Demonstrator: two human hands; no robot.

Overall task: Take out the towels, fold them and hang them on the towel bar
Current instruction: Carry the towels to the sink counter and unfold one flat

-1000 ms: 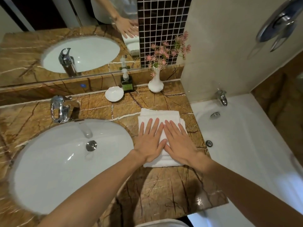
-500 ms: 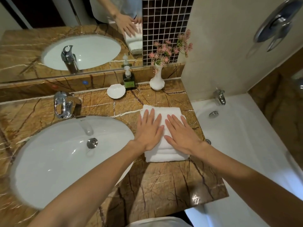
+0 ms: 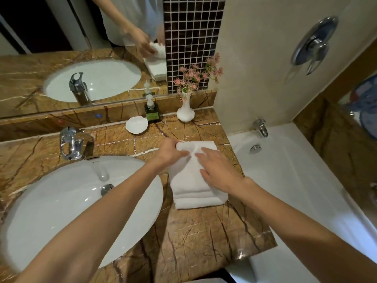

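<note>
A stack of folded white towels [image 3: 193,195] lies on the brown marble counter [image 3: 200,237] to the right of the sink. My left hand [image 3: 169,153] pinches the far left corner of the top towel, which bunches up under its fingers. My right hand [image 3: 219,170] lies across the top towel with fingers spread and nearly straight, fingertips near the fold by my left hand. No towel bar is in view.
A white oval sink [image 3: 61,211] with a chrome faucet [image 3: 70,145] fills the left. At the back stand a white soap dish [image 3: 136,125], a green soap pump bottle [image 3: 152,111] and a white vase of pink flowers [image 3: 185,113]. A white bathtub [image 3: 295,180] lies right.
Both hands slid from flat on the middle of the towel toward its far edge. My left hand went from flat to pinching the far left corner.
</note>
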